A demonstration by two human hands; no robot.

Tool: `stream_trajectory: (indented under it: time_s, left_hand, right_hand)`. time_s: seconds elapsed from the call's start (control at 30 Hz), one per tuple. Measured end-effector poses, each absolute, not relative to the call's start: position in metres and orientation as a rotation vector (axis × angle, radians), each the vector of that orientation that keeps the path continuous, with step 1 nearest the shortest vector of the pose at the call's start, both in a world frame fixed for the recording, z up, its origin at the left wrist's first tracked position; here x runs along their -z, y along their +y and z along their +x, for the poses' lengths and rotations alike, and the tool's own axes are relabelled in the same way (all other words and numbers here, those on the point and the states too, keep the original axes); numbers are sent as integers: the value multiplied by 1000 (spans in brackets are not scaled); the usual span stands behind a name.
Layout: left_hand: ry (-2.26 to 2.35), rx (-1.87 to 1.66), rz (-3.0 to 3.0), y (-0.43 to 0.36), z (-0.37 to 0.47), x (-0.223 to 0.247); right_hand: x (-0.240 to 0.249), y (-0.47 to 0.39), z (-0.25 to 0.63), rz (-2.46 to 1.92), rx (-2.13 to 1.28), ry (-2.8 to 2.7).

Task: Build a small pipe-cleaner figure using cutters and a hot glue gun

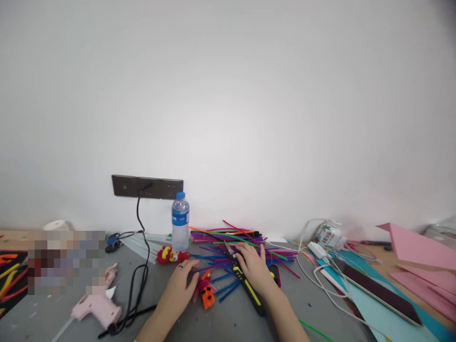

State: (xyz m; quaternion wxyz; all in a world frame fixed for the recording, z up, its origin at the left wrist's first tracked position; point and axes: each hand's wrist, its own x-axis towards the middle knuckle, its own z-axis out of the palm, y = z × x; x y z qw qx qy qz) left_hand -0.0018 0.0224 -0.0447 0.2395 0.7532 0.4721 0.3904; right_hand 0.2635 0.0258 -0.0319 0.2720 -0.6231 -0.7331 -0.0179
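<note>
My left hand (180, 284) lies low over the grey mat, its fingers stretched and its thumb apart. Close by its fingertips sit a red and yellow fuzzy figure (173, 255) and, on the right, an orange fuzzy figure with dark spots (207, 295). My right hand (253, 268) rests with spread fingers over a pile of coloured pipe cleaners (228, 237). Beside and partly under it are black and yellow pliers (245, 285), jaws pointing away from me; its fingers are not wrapped round the handles. Some blue pipe cleaners (228, 285) stick out between the hands.
A water bottle (180, 225) stands by the wall below a dark socket strip (147, 186). On the left lies a pink glue gun (98, 308) with a black cord (137, 280). To the right are a phone (379, 292), white cables, a tipped jar (327, 233) and coloured paper (422, 247).
</note>
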Motion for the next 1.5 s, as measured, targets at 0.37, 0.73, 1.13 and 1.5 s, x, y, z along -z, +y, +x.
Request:
stream_trajectory:
  time_s: [0.37, 0.73, 1.13, 1.5]
  left_hand:
    - [1232, -1238, 2000, 21, -1, 28]
    - [1094, -1118, 2021, 9, 4, 15]
    - [1085, -1231, 2124, 11, 3, 16]
    - [1152, -1652, 1479, 23, -23, -4]
  right_hand:
    - [8, 19, 263, -1255, 199, -1744]
    - [4, 1, 200, -998, -399, -2059]
    - [9, -12, 179, -1093, -476, -1992]
    - [-5, 10, 249, -1337, 16, -1841]
